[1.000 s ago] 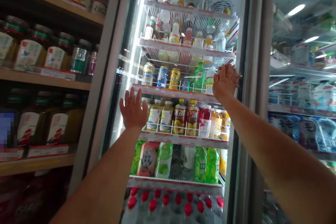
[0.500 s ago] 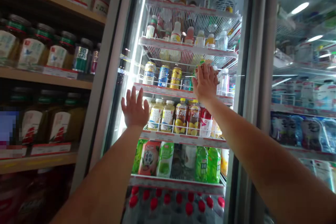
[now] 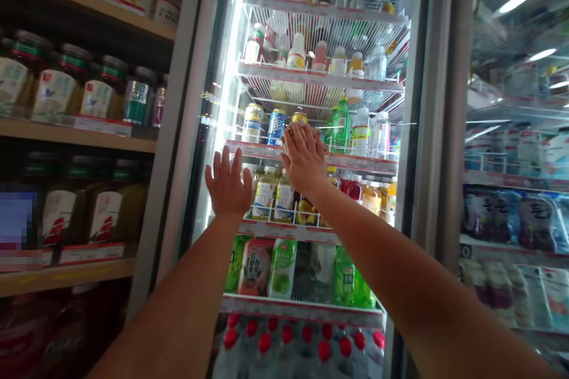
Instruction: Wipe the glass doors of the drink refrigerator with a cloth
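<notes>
My left hand (image 3: pixel 229 188) lies flat with its fingers spread, toward the left side of the glass door (image 3: pixel 215 80) of a lit drinks cooler. Nothing shows in it. My right hand (image 3: pixel 306 160) is stretched out at the height of the can shelf, its palm laid over a crumpled brownish cloth (image 3: pixel 319 141). Only the edges of this cloth show around the fingers. Behind the right hand a gold can (image 3: pixel 299 117) is mostly hidden. Left of it are a blue can (image 3: pixel 276 125) and a white-and-gold can (image 3: pixel 252 122).
Green bottles (image 3: pixel 342 124) stand right of the hand. Below are tea bottles (image 3: pixel 265 192), cartons (image 3: pixel 281 268) and several red-capped bottles (image 3: pixel 323 350). A wooden shelf (image 3: pixel 80 135) with jars is at left. A metal door frame (image 3: pixel 446 106) runs down the right, with another cooler beyond.
My right hand has slid left and slightly down with the cloth, from in front of the green bottles to the gold can. The left hand has stayed in place.
</notes>
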Available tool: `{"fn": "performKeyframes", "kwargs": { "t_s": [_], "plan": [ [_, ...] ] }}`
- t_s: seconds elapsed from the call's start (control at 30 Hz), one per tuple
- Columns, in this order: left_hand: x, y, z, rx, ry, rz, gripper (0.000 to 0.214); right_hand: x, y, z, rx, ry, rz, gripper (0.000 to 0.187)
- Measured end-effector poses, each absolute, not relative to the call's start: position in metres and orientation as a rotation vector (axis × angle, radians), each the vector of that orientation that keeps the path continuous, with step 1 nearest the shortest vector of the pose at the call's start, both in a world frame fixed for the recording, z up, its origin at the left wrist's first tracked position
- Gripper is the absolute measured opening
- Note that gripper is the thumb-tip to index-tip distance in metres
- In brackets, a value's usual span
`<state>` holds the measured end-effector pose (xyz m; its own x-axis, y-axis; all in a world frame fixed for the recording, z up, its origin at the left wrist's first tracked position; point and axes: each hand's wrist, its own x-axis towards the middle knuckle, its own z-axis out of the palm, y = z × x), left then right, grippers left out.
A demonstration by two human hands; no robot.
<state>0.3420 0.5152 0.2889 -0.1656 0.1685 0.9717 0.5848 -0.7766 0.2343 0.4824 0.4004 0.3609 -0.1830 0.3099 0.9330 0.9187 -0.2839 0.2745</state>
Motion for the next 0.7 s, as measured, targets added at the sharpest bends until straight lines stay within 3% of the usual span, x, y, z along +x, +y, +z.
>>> {"fn": "performKeyframes", "kwargs": {
  "t_s": [0.43,0.7],
  "plan": [
    [0.343,0.519,0.289,-1.779,-0.815,-2.043,0.057,0.468,0.419,0.331,-1.397,-1.593,-1.496,0.057],
    [0.344,0.522,0.288,-1.782,-0.784,-2.063,0.058,0.495,0.394,0.333,-1.311,-1.9,-1.675,0.051]
  ]
}}
